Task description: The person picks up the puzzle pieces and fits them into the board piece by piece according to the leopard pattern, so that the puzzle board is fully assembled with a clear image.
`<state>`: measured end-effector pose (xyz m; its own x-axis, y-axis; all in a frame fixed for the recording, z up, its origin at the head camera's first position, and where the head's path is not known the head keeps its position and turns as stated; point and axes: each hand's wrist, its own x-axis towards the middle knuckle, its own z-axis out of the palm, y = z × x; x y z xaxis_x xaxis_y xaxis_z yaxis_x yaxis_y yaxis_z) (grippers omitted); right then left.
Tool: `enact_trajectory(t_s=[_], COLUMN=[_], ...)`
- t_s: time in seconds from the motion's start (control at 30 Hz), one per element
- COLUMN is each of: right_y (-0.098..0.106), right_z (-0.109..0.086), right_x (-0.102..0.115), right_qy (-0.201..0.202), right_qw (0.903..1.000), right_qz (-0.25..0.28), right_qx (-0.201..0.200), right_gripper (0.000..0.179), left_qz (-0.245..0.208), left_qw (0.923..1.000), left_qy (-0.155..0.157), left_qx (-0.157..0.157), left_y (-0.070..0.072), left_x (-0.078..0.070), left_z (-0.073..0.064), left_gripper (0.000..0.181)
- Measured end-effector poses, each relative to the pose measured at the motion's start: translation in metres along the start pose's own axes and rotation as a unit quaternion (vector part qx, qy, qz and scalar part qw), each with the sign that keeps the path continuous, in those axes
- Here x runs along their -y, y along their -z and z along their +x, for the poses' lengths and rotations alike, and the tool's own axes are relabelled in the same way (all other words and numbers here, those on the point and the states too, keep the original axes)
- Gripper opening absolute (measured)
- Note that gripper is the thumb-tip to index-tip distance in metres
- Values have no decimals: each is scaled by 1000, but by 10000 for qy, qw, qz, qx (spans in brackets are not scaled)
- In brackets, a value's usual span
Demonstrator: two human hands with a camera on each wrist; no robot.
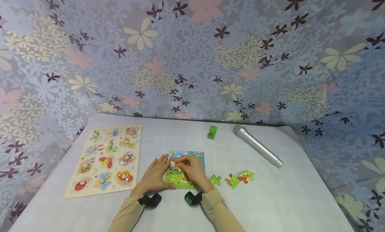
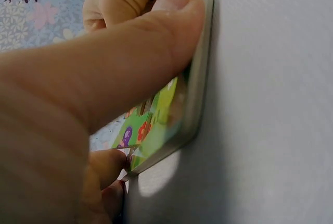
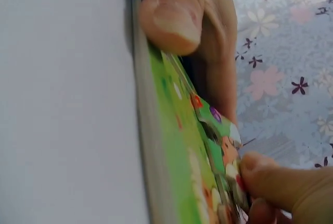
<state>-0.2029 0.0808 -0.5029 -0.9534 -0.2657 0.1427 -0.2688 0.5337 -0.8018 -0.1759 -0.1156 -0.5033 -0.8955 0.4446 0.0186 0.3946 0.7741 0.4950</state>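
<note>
A colourful jigsaw board lies flat on the table in front of me. My left hand rests along its left side, fingers straight, with the thumb on the near edge. Over the board, my right hand pinches a jigsaw piece between thumb and fingers. That piece is tilted, its near side raised above the picture; how far it meets its neighbours is partly hidden by the fingers. Loose jigsaw pieces lie just right of the board, with a pair of pieces farther right.
At the left lies a wooden insect peg puzzle. A small green block sits behind the board, and a silver microphone lies diagonally at the right. Flowered cloth hangs behind the white table.
</note>
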Motion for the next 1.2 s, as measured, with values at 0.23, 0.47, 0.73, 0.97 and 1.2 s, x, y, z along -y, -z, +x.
enact_trajectory(t_s=[0.23,0.47,0.73,0.97,1.2], right_y=[-4,-6,-7,-5,9], right_z=[1,3,4,4,4], right_x=[1,2,4,8,-6], right_qy=[-17,-92,-258,-307,-496], right_qw=[9984,9975,9968,9960,9948], right_qz=[-437,-478,-557,-660,883], right_qx=[-350,-513,-521,-513,-64], right_gripper=[11,15,20,23,27], left_qz=[30,-158,-27,66,176], left_qw=[10000,9998,10000,9999,9998], left_qy=[64,67,-56,-42,-21], left_qx=[29,-39,31,136,129], left_y=[0,1,1,3,1], left_x=[0,-2,0,-1,0], left_z=[1,1,0,1,0], left_gripper=[111,113,103,102,104])
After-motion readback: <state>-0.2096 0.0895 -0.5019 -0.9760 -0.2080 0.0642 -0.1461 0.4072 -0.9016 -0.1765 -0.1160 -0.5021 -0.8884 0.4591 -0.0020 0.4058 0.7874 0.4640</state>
